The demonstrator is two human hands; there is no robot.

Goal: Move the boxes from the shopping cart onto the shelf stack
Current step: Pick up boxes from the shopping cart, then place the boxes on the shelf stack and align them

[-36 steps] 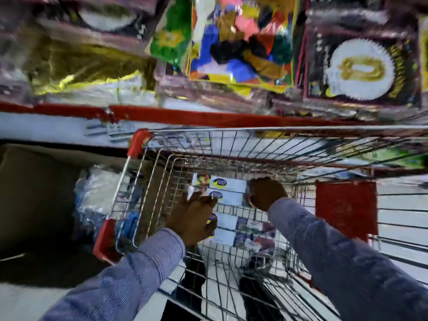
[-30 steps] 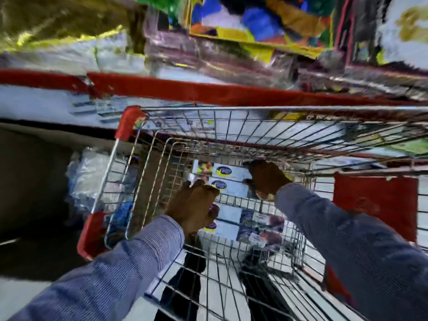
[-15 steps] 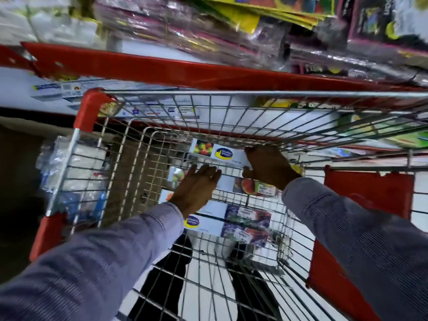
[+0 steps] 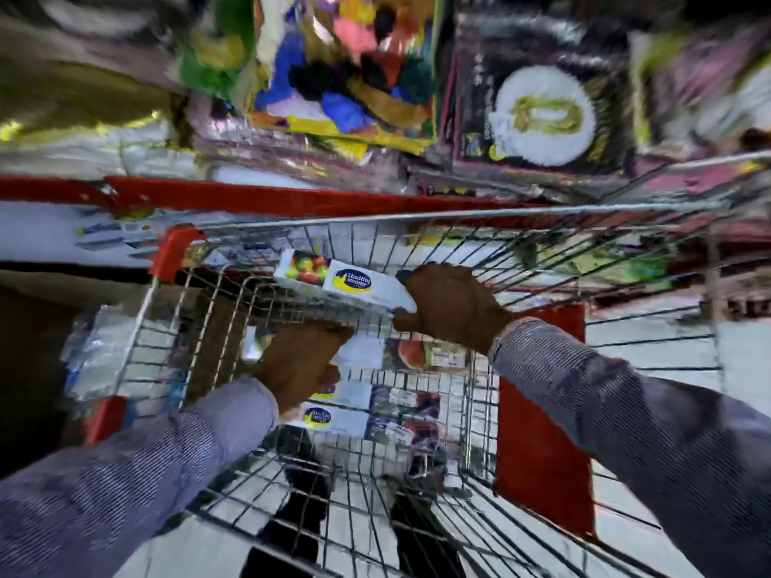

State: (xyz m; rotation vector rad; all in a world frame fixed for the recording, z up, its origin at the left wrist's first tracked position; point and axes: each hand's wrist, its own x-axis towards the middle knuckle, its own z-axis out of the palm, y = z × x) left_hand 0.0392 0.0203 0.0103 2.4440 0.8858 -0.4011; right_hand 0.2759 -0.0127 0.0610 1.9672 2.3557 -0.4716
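Note:
A white box (image 4: 350,285) printed with fruit and a blue-and-yellow logo is raised above the other boxes, near the top rim of the wire shopping cart (image 4: 417,221). My right hand (image 4: 452,304) grips its right end. My left hand (image 4: 302,362) is under the box's lower left side, fingers curled; the blur hides whether it touches the box. Several more white boxes (image 4: 367,419) lie stacked on the cart's bottom. The picture is smeared by motion.
A red shelf edge (image 4: 292,200) runs across behind the cart, with colourful packets (image 4: 342,68) and a black packet (image 4: 542,93) above it. A red cart flap (image 4: 538,431) hangs at the right. Clear plastic bags (image 4: 100,352) sit left of the cart.
Both hands were down among the boxes in the cart. Now the top box has come up toward the cart's rim in my right hand, and the view has tilted upward.

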